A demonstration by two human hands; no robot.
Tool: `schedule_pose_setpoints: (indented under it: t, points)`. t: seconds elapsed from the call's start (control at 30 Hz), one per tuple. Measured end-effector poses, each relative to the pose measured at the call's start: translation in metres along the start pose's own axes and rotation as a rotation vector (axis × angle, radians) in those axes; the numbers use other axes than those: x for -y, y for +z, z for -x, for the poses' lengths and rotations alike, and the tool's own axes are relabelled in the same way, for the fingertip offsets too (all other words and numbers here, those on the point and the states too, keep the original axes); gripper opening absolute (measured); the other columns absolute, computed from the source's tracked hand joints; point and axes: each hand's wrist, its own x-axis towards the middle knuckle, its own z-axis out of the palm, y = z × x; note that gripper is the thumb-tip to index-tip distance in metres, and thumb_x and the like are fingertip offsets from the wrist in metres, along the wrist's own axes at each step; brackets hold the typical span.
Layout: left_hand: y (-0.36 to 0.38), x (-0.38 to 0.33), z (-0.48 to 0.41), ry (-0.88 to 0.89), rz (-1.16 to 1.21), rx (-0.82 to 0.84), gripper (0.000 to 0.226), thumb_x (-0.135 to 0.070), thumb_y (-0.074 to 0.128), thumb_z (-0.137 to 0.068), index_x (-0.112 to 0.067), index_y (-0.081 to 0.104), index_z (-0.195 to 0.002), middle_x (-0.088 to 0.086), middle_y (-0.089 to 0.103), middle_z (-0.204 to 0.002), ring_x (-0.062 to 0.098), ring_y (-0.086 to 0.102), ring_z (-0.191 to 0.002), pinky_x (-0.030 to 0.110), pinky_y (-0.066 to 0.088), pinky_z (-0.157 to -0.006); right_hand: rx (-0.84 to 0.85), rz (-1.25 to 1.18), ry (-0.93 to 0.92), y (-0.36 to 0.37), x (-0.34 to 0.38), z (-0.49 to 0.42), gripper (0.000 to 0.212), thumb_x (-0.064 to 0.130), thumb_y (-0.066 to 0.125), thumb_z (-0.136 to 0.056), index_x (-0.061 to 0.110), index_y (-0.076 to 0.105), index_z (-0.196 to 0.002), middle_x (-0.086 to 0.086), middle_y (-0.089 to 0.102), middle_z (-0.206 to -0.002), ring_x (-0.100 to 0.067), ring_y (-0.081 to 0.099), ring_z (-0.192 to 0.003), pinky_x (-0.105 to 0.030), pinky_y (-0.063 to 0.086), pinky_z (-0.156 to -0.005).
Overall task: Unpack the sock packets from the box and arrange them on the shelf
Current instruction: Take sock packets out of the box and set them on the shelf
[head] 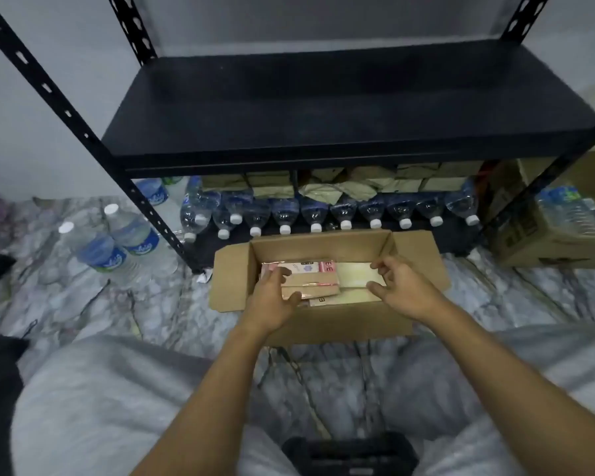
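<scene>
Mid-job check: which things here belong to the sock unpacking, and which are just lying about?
In the job: cardboard box, sock packets gripped by the left hand, right hand, black shelf.
Lying about: water bottles under the shelf, two bottles on the floor, carton of bottles.

A: Floor [83, 304], centre frame?
B: One open box [323, 324]. Left: two upright bottles [117, 242]. Right: carton [543, 235].
A: Bottom shelf [457, 240]?
B: One bottle row [344, 211], lying; brown packets [358, 183] behind.
</scene>
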Motion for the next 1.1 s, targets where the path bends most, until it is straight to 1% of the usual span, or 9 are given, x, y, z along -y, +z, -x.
schedule_pose_setpoints:
  t: [0.07,0.13,0.3,0.4,0.57,0.7,0.83,0.97,1.1]
  points:
    - [0.005,0.008,-0.015,-0.004,-0.072,0.019,0.045,-0.024,0.068,-0.085,-0.013,0.051,-0.126,0.006,0.054,-0.124,0.020,0.053,-0.112,0.039,0.046,-0.096,-0.007,0.017,0.027,0.005,-0.009,-0.008,0.035,0.029,0.069,-0.081,0.018,0.058,-0.113,0.003,0.054,-0.103,-0.017,0.054,-0.099,-0.035,0.048,-0.087]
    - [0.011,0.022,-0.030,-0.042,-0.129,0.049,0.047,-0.024,0.069,-0.084,-0.013,0.051,-0.126,0.008,0.055,-0.124,0.025,0.052,-0.116,0.041,0.045,-0.097,0.039,0.040,0.049,0.013,-0.019,-0.012,0.035,0.028,0.069,-0.081,0.017,0.059,-0.112,0.003,0.055,-0.102,-0.019,0.056,-0.100,-0.036,0.049,-0.086]
    - [0.035,0.048,-0.072,-0.071,-0.267,0.155,0.054,-0.030,0.071,-0.081,-0.017,0.049,-0.128,0.007,0.050,-0.133,0.028,0.048,-0.122,0.050,0.045,-0.097,0.056,0.039,0.049,0.029,-0.035,-0.034,0.034,0.024,0.069,-0.082,0.014,0.060,-0.112,-0.002,0.058,-0.102,-0.021,0.056,-0.100,-0.033,0.046,-0.087]
    - [0.051,0.054,-0.096,-0.069,-0.406,0.225,0.063,-0.039,0.071,-0.080,-0.021,0.045,-0.134,0.004,0.044,-0.138,0.029,0.041,-0.129,0.051,0.041,-0.102,0.043,-0.001,0.037,0.033,-0.033,-0.044,0.033,0.024,0.068,-0.082,0.015,0.060,-0.112,0.001,0.056,-0.101,-0.020,0.056,-0.100,-0.038,0.048,-0.089]
    - [0.079,0.066,-0.126,-0.009,-0.688,0.324,0.090,-0.054,0.073,-0.072,-0.025,0.028,-0.145,0.002,0.032,-0.147,0.029,0.033,-0.136,0.058,0.026,-0.112,0.029,-0.017,0.047,0.033,-0.039,-0.058,0.032,0.026,0.067,-0.083,0.020,0.059,-0.113,0.004,0.056,-0.103,-0.019,0.054,-0.101,-0.039,0.048,-0.088]
    - [0.094,0.083,-0.139,0.042,-0.813,0.336,0.101,-0.060,0.070,-0.072,-0.024,0.017,-0.150,0.004,0.026,-0.153,0.030,0.028,-0.140,0.055,0.027,-0.112,0.018,-0.055,0.055,0.033,-0.043,-0.068,0.029,0.027,0.067,-0.083,0.022,0.060,-0.111,0.007,0.055,-0.099,-0.018,0.055,-0.096,-0.038,0.048,-0.087]
    - [0.100,0.094,-0.143,0.065,-0.839,0.351,0.097,-0.049,0.071,-0.077,-0.024,0.013,-0.151,0.006,0.023,-0.156,0.032,0.026,-0.141,0.056,0.028,-0.112,-0.011,-0.078,0.062,0.034,-0.047,-0.073,0.027,0.022,0.068,-0.083,0.019,0.061,-0.109,0.004,0.058,-0.097,-0.018,0.057,-0.090,-0.033,0.047,-0.085]
    - [0.099,0.097,-0.142,0.079,-0.731,0.310,0.085,-0.033,0.071,-0.080,-0.026,0.021,-0.149,0.005,0.029,-0.151,0.031,0.030,-0.137,0.056,0.029,-0.112,-0.035,-0.109,0.046,0.034,-0.047,-0.077,0.024,0.021,0.068,-0.083,0.020,0.062,-0.107,0.005,0.058,-0.095,-0.014,0.056,-0.087,-0.027,0.045,-0.082]
    - [0.095,0.098,-0.141,0.096,-0.687,0.275,0.070,-0.033,0.067,-0.084,-0.026,0.031,-0.144,0.004,0.040,-0.144,0.029,0.037,-0.132,0.051,0.031,-0.108,-0.017,-0.130,0.052,0.037,-0.046,-0.079,0.023,0.023,0.066,-0.085,0.021,0.061,-0.107,0.004,0.060,-0.097,-0.012,0.055,-0.087,-0.023,0.041,-0.078]
